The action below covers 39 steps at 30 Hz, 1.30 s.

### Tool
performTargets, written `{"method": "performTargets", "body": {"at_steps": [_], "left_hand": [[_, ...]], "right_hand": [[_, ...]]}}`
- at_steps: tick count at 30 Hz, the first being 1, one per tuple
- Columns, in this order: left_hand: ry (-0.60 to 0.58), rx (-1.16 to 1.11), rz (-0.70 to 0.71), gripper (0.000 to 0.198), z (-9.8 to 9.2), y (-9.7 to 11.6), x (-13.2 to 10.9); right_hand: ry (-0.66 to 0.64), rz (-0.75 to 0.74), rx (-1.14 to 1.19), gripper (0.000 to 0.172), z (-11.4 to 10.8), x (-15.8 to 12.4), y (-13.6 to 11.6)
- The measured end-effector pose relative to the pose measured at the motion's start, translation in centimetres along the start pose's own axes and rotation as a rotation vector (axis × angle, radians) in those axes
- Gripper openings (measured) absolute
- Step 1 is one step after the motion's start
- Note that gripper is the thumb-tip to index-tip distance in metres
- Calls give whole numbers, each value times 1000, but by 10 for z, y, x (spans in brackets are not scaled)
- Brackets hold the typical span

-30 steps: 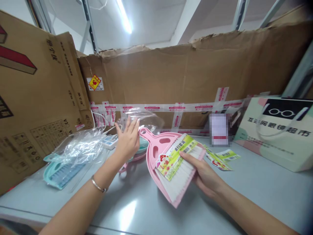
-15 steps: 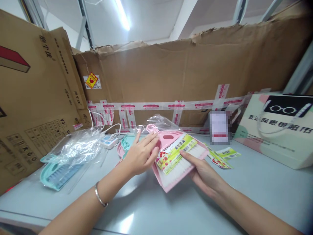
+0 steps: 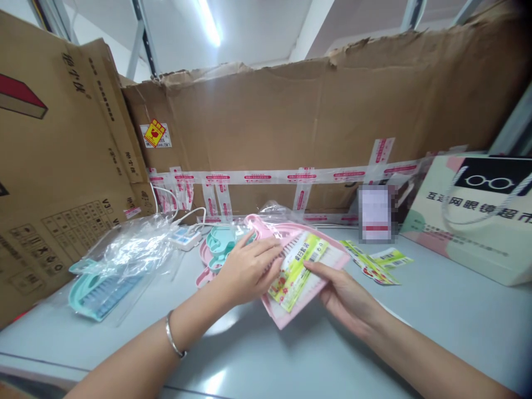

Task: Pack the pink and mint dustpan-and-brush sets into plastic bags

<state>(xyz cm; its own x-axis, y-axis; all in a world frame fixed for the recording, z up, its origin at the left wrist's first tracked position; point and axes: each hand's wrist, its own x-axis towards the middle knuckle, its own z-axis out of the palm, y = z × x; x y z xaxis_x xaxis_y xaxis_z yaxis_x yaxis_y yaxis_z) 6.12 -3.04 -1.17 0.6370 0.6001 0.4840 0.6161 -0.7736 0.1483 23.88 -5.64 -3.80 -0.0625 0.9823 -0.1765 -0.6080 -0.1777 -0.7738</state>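
A pink dustpan (image 3: 324, 244) with a white-bristled brush and a green and yellow label card (image 3: 297, 265) lying in it is held just above the grey table (image 3: 291, 354). My right hand (image 3: 344, 293) grips its near right edge from below, thumb on the card. My left hand (image 3: 249, 269) curls over the dustpan's left side, fingers resting on the brush. A clear plastic bag (image 3: 272, 213) lies crumpled behind the dustpan's handle.
A teal brush and dustpan in a clear bag (image 3: 112, 271) lie at left. More pink and teal dustpans (image 3: 211, 246) and a white power strip (image 3: 185, 237) sit behind. Loose label cards (image 3: 376, 265) lie right. A paper carrier bag (image 3: 477, 216) stands far right. Cardboard walls (image 3: 291, 122) enclose the table.
My left hand came away from the clear bag at the back and closed over the left side of the pink dustpan. The dustpan tilted flatter and lower.
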Motion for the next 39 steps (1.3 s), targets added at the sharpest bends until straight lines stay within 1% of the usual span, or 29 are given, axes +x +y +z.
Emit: {"method": "performTargets", "body": {"at_steps": [4,6,7,9,11,13,14,16,17,18,19,21,23,25,27,30,33,36,39], "left_hand": [[20,-58,21,30,-1,-1,0],[91,-86,4,31,-2,-2,0],[155,-110,-24,31,-3,-2,0],[315,-191,-115,34,-4,-5,1],[472,-325,-249,37,-5,-8,3],[568,-509,-435,42,-3,-13,5],[583,-615,-547,44,-1,-15,6],[572,-845,-766,48,4,-17,8],[552,-965,-853,49,6,-16,9],[527,-1081,-912,48,9,-15,10],[488,-1191,-938,45,11,-13,11],[366,-1375,-919,37,13,-7,12],[217,-1496,-860,35,14,-1,12],[102,-1557,-817,38,16,4,10],[42,-1554,-788,41,18,5,7],[4,-1511,-728,51,22,2,3],[-21,-1523,-653,61,25,-1,4],[-8,-1530,-613,62,25,2,5],[29,-1490,-617,61,18,9,-1]], "right_hand": [[34,-68,47,32,-3,4,-2],[46,-66,71,34,-4,5,-2],[54,-61,89,36,-4,5,-2],[71,-61,123,39,-4,5,-3],[73,-75,140,40,-4,5,-3],[62,-93,134,39,-4,4,-4],[60,-98,128,38,-4,4,-4],[65,-97,130,39,-3,4,-4],[73,-92,141,40,-3,4,-4],[80,-85,156,41,-3,4,-4],[85,-76,172,42,-2,4,-3],[85,-66,193,45,-2,5,-2],[85,-65,196,48,-2,7,0],[93,-74,194,49,-3,10,3],[98,-81,199,47,-4,13,5],[74,-84,216,42,-6,15,6],[61,-96,220,40,-7,16,4],[42,-115,211,41,-6,15,-1],[-3,-100,185,32,-2,9,-7]]}}
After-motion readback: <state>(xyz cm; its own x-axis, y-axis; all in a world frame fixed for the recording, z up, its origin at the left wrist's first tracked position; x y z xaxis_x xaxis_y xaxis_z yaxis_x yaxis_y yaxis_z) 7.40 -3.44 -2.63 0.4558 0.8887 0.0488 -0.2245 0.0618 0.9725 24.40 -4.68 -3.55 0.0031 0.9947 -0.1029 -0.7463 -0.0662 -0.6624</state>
